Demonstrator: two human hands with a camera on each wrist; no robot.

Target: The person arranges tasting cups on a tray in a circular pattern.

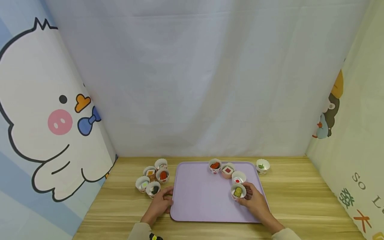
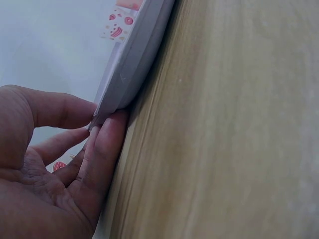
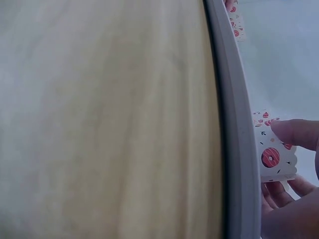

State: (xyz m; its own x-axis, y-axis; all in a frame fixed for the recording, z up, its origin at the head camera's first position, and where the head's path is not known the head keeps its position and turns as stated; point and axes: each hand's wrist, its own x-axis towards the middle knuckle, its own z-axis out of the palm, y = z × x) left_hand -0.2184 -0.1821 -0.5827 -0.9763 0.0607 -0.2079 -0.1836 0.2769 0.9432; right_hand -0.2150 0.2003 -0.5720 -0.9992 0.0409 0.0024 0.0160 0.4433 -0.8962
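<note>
My right hand point(image 1: 254, 200) holds a white paper baking cup point(image 3: 277, 153) with a red donut print, thumb on one side and fingers on the other. In the head view an olive-green piece point(image 1: 238, 191) lies inside this cup, low over the right part of the lilac tray point(image 1: 204, 200). At the tray's left edge, my left hand point(image 1: 161, 202) pinches the rim between thumb point(image 2: 67, 110) and fingers. Just behind the right hand's cup stands a cup with a small red piece point(image 1: 238, 177). Two more filled cups, one red point(image 1: 215, 166) and one pink-brown point(image 1: 227, 170), stand near the tray's back edge.
Left of the tray, several filled cups stand grouped on the wooden table point(image 1: 120, 210), including one with a dark piece point(image 1: 153, 189) close to my left hand. A cup with green bits point(image 1: 262, 166) stands right of the tray. A pale curtain point(image 1: 180, 83) hangs behind.
</note>
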